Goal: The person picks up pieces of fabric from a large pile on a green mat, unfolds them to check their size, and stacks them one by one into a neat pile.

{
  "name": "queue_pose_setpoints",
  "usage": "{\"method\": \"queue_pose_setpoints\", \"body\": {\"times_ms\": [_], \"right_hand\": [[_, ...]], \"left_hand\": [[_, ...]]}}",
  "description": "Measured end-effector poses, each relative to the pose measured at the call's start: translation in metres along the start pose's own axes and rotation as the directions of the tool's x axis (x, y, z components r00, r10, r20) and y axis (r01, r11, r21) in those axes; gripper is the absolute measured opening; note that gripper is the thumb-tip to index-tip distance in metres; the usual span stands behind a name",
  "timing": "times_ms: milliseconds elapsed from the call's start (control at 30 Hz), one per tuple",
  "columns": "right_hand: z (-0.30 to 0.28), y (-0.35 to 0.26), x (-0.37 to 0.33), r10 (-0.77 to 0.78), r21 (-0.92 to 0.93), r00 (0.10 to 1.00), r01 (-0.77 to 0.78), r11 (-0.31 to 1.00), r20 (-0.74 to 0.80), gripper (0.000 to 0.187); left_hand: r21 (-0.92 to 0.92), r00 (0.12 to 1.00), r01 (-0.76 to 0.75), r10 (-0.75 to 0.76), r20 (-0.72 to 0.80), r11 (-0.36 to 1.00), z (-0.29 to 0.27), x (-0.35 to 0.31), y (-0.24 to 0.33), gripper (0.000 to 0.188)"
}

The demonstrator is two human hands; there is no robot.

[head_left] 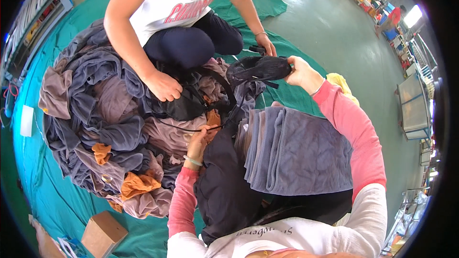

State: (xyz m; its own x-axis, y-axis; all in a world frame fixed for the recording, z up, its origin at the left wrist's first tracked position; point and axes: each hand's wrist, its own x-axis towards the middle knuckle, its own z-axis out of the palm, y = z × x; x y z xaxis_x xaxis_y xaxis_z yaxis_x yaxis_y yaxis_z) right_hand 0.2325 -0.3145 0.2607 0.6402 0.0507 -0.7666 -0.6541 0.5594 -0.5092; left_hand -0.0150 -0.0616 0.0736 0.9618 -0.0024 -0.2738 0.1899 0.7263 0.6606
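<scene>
My right hand (pixel 304 74) is closed around the end of a soft black fabric bundle (pixel 258 69) with straps, perhaps a bag. Below and to the left, the fingers of my left hand (pixel 198 142) pinch a thin black cord (pixel 179 128). Grey and brownish folded towels (pixel 306 150) lie stacked across my lap, beneath my right arm. Opposite me, a seated person rests one hand (pixel 165 86) on black fabric (pixel 184 107) with a loop of strap. That person's other hand (pixel 267 44) is beside the far end of the bundle.
A large heap of grey and pinkish-brown towels (pixel 112 100) with orange cloths (pixel 138 185) covers the left side. Green sheeting (pixel 57 167) lies under it. A cardboard box (pixel 103 234) stands at the lower left, a metal cart (pixel 414 102) at the far right.
</scene>
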Motion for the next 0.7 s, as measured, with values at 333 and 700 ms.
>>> {"method": "queue_pose_setpoints", "body": {"times_ms": [333, 700], "right_hand": [[-0.030, -0.009, -0.029, 0.012, -0.253, 0.960, 0.061, 0.966, 0.279, 0.021], [-0.007, 0.010, -0.050, 0.031, -0.198, 0.622, 0.201, 0.959, 0.783, 0.037]], "left_hand": [[0.513, 0.955, 0.136, -0.249, 0.158, 0.848, 0.005, 0.029, 0.021, 0.035], [-0.175, 0.893, -0.012, 0.089, 0.442, 0.985, 0.110, 0.081, 0.083, 0.044]]}}
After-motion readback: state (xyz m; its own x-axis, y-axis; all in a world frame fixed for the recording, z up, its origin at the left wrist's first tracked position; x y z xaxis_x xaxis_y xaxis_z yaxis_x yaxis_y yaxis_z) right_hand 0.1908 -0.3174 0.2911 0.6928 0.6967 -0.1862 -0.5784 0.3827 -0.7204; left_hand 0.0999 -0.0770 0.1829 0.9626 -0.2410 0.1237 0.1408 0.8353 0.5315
